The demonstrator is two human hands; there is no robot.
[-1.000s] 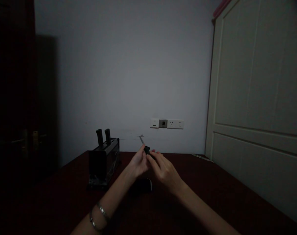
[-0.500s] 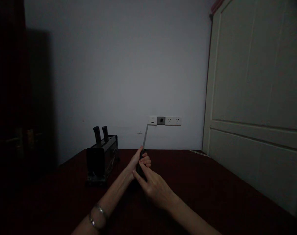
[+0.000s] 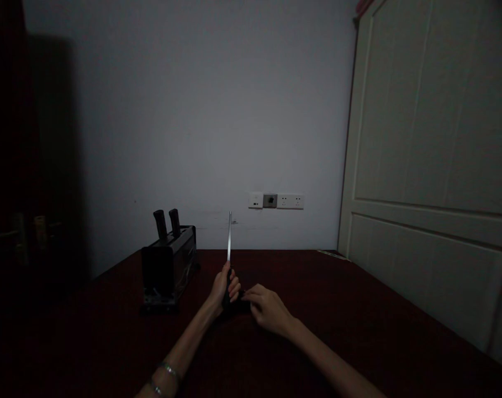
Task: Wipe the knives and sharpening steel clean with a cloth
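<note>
We work above a dark desk point(image 3: 337, 331). To the left of our left fingers point(image 3: 234, 288) stands a black rack point(image 3: 158, 271). Our left hand point(image 3: 220, 290) is wrapped around a thin metal tool point(image 3: 229, 237), its shaft rising above the fist. Our right hand point(image 3: 271, 310) sits just beside, at a small dark item point(image 3: 244, 302); we cannot tell whether it grips. We judge the step to be handling the tool; the next move calls for a firm left hold.

No lettering, brand or number can be read in the dim light, neither on the sockets point(image 3: 290, 201) set in the wall point(image 3: 213, 121) nor on the holder point(image 3: 157, 268) at left (its near end almost black).
</note>
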